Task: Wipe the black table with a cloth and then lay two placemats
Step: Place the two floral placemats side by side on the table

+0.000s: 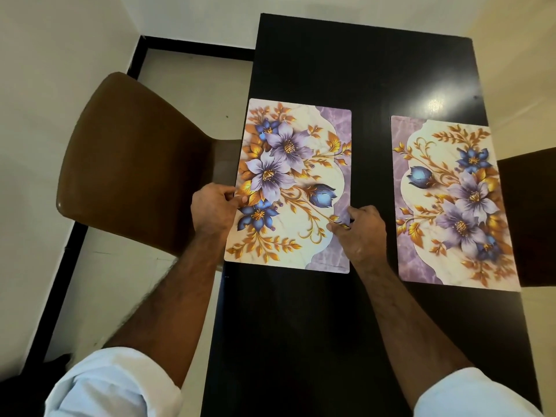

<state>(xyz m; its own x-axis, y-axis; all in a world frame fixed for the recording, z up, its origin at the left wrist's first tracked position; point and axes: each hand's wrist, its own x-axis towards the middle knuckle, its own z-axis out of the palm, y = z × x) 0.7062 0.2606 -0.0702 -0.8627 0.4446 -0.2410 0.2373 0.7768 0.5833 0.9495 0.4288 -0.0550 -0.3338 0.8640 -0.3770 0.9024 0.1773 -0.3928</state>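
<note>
Black table [361, 70]: both hands' fingers [237, 200] pinch left placemat [288, 188] edges.

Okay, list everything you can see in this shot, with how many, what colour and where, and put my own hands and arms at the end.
black table: one, black, glossy, running up the middle of the view.
placemats: two, cream and purple with blue, lilac and gold flowers; left placemat at the table's left edge, its left side overhanging; right placemat lying at the table's right edge.
brown chair: one, brown, left of the table.
dark chair: one, dark brown, partly visible at the right edge.
floor: pale tiles with a black border strip.
cloth: none in view.
left hand: gripping the left placemat's left edge.
right hand: gripping its right edge.
sleeves: two, white, rolled up.
</note>
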